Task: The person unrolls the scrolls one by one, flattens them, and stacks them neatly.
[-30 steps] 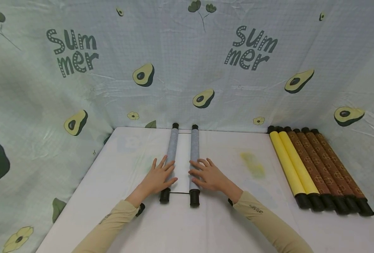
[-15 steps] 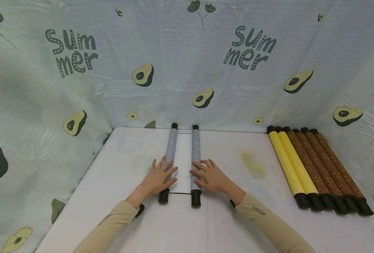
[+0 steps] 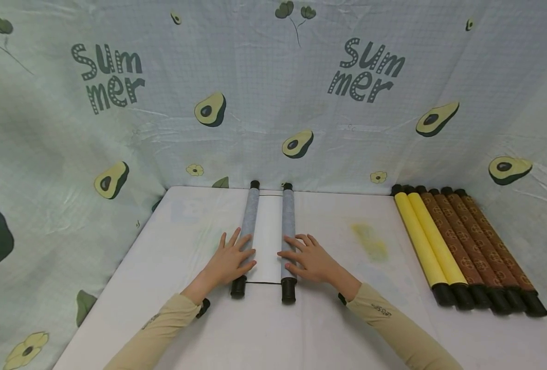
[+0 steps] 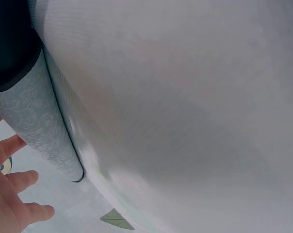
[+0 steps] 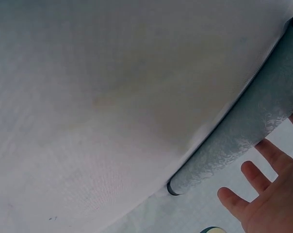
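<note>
A scroll lies partly unrolled in the middle of the table, its two grey-blue patterned rolls side by side. Between the left roll point(image 3: 251, 208) and the right roll point(image 3: 288, 210) shows a strip of white sheet point(image 3: 269, 231) with thin dark edge lines. Black knobs cap both ends of each roll. My left hand point(image 3: 227, 261) rests on the left roll with its fingers spread. On the right roll lies my right hand point(image 3: 315, 259), fingers spread and lightly bent over the top. Both wrist views show a patterned roll beside the outstretched fingers.
Several rolled scrolls lie in a row at the right of the table point(image 3: 338, 324): two yellow scrolls point(image 3: 433, 241) and several brown patterned scrolls point(image 3: 470, 241), all with black end knobs. A cloth printed with avocados point(image 3: 297, 144) hangs behind and at the sides.
The right roll has moved a little to the right with my right hand, and the left roll slightly to the left. The white strip between them has grown wider.
</note>
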A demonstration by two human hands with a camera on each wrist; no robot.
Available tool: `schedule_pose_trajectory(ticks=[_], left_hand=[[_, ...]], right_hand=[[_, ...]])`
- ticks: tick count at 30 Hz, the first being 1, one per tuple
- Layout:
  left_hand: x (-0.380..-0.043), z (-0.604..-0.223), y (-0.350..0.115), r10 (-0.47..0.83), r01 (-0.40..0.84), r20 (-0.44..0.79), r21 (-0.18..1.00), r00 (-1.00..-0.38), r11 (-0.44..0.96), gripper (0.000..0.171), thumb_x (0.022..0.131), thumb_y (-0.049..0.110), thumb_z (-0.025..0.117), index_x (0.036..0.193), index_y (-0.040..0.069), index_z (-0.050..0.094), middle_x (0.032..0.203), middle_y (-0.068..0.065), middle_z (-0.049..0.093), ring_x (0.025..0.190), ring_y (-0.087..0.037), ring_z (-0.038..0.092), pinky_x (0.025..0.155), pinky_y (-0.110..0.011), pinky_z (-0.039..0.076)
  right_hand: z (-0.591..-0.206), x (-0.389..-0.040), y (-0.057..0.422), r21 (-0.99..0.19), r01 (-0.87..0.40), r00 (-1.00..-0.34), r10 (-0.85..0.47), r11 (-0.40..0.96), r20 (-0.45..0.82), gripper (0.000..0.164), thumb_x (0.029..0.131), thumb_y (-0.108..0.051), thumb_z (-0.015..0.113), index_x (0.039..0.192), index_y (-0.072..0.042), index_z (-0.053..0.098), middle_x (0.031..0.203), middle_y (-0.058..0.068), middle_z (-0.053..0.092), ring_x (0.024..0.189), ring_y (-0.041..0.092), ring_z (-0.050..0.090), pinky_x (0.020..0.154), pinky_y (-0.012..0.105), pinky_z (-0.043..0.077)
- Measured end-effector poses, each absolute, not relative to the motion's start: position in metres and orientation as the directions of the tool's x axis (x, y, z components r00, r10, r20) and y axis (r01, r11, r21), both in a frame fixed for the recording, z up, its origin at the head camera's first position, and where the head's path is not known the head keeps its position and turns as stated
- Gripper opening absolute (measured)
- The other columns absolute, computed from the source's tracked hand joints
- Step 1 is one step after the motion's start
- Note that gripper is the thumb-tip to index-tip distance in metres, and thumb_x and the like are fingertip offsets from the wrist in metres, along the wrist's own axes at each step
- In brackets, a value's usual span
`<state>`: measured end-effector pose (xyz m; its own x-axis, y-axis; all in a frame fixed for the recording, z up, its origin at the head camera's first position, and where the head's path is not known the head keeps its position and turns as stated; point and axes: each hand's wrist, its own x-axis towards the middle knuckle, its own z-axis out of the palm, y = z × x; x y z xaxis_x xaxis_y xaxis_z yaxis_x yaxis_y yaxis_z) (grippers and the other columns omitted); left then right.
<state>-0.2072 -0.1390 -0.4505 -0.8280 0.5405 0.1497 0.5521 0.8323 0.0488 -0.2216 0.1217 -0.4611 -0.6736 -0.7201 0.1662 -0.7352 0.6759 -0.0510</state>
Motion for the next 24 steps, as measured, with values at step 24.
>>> schedule_pose_trajectory(ticks=[24], left_hand=[[-0.204, -0.449, -0.153, 0.542, 0.553, 0.134, 0.056, -0.829, 0.831, 0.041, 0.091, 0.039, 0.045, 0.121, 0.014, 0.056, 0.140, -0.007, 0.039, 0.136, -0.032, 0.020, 0.100, -0.064, 0.016]], right_hand=[[-0.461, -0.219, 0.127, -0.096, -0.723, -0.691, -0.711, 0.684, 0.132, 0.041, 0.093, -0.044, 0.037, 0.128, -0.026, 0.047, 0.145, 0.001, 0.032, 0.132, 0.026, 0.028, 0.100, 0.051, 0.028]])
